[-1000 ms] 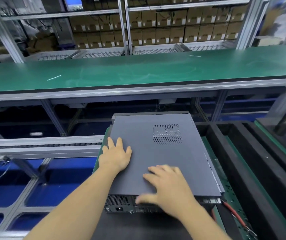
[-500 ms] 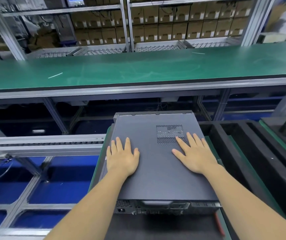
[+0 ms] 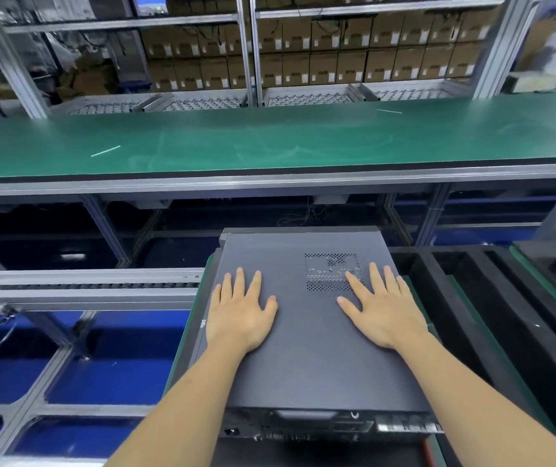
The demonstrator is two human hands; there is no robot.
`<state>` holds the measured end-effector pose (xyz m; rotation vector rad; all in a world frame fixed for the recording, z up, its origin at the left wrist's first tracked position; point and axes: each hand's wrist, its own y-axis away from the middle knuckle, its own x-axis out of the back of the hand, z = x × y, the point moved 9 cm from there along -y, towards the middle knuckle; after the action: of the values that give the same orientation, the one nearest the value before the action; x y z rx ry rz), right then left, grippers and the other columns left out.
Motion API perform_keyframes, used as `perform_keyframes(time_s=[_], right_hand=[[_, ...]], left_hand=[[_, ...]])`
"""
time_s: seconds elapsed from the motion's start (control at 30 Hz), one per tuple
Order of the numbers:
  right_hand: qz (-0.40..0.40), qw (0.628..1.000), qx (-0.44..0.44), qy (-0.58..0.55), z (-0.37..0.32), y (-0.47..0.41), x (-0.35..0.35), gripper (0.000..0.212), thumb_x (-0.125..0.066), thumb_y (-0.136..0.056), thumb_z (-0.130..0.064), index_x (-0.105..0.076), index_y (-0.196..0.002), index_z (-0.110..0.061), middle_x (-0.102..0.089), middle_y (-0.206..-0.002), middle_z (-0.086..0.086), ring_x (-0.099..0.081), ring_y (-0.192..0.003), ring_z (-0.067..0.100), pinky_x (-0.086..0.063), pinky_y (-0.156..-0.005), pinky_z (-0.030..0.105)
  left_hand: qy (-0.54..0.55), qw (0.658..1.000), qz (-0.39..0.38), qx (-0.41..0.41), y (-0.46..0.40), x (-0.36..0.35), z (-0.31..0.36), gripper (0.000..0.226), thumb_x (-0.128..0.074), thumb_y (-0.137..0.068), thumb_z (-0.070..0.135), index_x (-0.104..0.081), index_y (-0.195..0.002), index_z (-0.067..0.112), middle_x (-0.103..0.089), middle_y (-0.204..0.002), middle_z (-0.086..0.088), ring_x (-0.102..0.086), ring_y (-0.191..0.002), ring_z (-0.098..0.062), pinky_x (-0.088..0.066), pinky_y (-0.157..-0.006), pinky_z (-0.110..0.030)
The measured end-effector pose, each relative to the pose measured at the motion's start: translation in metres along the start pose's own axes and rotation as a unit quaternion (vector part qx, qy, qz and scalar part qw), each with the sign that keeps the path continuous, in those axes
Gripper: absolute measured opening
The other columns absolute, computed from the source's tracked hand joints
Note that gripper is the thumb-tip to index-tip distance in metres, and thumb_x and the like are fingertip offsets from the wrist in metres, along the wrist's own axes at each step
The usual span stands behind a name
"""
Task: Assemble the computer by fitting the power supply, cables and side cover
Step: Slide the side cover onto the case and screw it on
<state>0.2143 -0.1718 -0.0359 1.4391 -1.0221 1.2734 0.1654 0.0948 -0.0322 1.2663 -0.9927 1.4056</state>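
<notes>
Where both hands (image 3: 310, 315) press flat; dark grey side cover (image 3: 306, 358), vent-perforated.

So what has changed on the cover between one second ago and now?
The right hand moved from the cover's near edge forward to lie flat beside the vent holes. The cover, skewed a second ago, now sits square on the case. The left hand stayed flat on the cover's left side. Neither hand took hold of anything.
</notes>
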Motion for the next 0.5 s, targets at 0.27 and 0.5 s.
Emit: perform_keyframes(time_s=[0.27,0.5], right_hand=[[0.001,1.0,-0.004,0.013,-0.0018,-0.0004,-0.0022,0.076,0.002,-0.092,-0.076,0.006,-0.16,-0.044,0.012,-0.17,0.009,0.016,-0.156,0.032,0.011,-0.125,0.047],[0.002,1.0,-0.005,0.011,-0.0016,0.0025,-0.0016,0.076,0.002,-0.092,-0.076,0.005,-0.16,-0.043,0.011,-0.17,0.01,0.015,-0.156,0.032,0.011,-0.125,0.047]], left_hand=[[0.008,1.0,0.0,-0.001,-0.0015,-0.0023,-0.0008,0.072,-0.012,-0.095,0.063,-0.001,-0.16,0.034,0.007,-0.168,-0.002,0.009,-0.154,-0.022,0.004,-0.125,-0.039],[0.006,1.0,0.003,-0.01,0.0041,-0.0011,-0.0002,0.07,-0.011,-0.097,0.061,0.0,-0.16,0.033,0.006,-0.168,-0.003,0.008,-0.154,-0.023,0.003,-0.125,-0.039]])
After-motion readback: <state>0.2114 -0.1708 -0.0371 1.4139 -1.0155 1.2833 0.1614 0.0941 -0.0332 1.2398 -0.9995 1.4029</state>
